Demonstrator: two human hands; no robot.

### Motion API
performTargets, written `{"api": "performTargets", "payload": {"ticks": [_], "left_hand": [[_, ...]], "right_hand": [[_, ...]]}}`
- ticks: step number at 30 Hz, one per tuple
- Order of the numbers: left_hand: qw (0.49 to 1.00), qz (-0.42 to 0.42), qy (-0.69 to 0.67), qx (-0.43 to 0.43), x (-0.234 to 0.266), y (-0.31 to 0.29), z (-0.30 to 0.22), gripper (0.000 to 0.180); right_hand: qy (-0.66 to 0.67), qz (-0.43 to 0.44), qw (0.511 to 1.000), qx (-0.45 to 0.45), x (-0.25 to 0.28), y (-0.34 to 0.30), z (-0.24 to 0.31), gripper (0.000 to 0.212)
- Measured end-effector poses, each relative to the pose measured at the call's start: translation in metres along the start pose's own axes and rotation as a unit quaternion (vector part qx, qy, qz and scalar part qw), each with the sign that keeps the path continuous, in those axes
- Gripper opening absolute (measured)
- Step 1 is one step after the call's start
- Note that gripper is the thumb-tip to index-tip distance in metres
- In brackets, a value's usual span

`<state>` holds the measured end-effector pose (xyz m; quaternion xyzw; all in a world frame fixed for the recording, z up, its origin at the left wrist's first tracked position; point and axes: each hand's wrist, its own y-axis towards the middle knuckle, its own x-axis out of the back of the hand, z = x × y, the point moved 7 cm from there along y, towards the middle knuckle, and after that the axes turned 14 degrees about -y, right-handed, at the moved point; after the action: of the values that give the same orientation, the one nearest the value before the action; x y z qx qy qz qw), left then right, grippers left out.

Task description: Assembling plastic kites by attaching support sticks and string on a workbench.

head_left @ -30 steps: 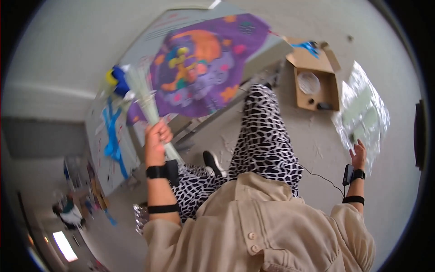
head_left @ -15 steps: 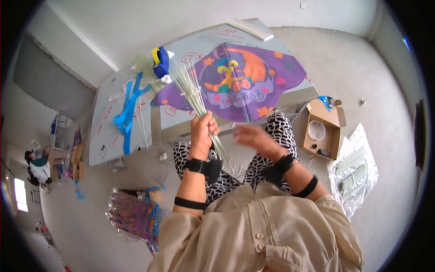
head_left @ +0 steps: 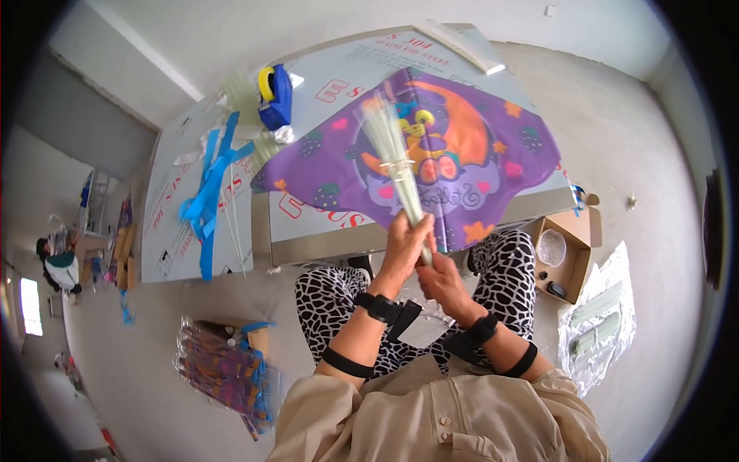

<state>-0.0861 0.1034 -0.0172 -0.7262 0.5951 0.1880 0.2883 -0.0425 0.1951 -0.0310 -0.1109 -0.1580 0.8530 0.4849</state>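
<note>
Left hand (head_left: 405,249) and right hand (head_left: 448,283) together, both clamped on rods (head_left: 404,182), likely keeping ends even; cloth (head_left: 514,179) spread beyond hands.

Looks like a small workshop, plain grey floor (head_left: 616,177).
Tells: big worktable (head_left: 331,243), tape dispenser (head_left: 278,105), bundled pale rods (head_left: 408,191), open cardboard box (head_left: 579,271).

Red capitals and a number stand at the far edge of the right tabletop (head_left: 315,73), above smaller, faint grey lines of print. Large red letters run farther left and along its near edge. More red capitals cross the left tabletop (head_left: 165,231). On the purple sheet (head_left: 466,169), curly lettering (head_left: 460,199) appears mirrored.
</note>
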Motion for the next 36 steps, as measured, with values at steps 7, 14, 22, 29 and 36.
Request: {"api": "performTargets", "payload": {"ticks": [7,14,22,29,36], "left_hand": [[0.965,-0.028,0.255,-0.062,0.077,0.021,-0.048,0.032],[0.867,-0.148,0.442,-0.173,0.216,0.024,-0.149,0.024],[0.984,0.090,0.148,0.043,-0.013,0.067,-0.056,0.076],[0.988,0.024,-0.116,0.098,-0.068,0.074,0.007,0.016],[0.994,-0.015,-0.052,0.093,-0.017,0.081,-0.026,0.031]], "right_hand": [[0.095,-0.035,0.995,-0.008,0.048,0.013,-0.002,0.012],[0.039,-0.224,0.974,-0.014,0.187,0.008,0.028,0.022],[0.108,-0.127,0.985,-0.048,0.154,0.014,0.028,0.019],[-0.273,0.068,0.957,0.066,0.095,0.042,0.056,0.026],[-0.149,-0.283,0.940,0.115,0.275,0.081,0.049,0.020]]}}
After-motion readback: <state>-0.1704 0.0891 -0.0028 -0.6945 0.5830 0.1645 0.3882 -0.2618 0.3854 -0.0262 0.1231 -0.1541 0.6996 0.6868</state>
